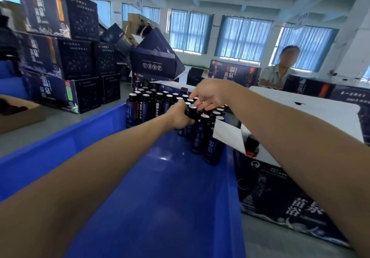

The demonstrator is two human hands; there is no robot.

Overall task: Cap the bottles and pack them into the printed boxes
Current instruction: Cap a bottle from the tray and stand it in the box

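Up at the blue tray's (160, 197) far end, my left hand (178, 118) grips a bottle (192, 113), right hand (208, 96) pinching its cap (193, 106); bare floor reaches the near edge.

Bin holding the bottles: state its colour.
The bin is plain blue, clearest in the head view.

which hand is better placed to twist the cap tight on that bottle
Right, probably. The right hand pinches the cap from above with its fingertips, while the left hand has its grip round the bottle just below, steadying it.
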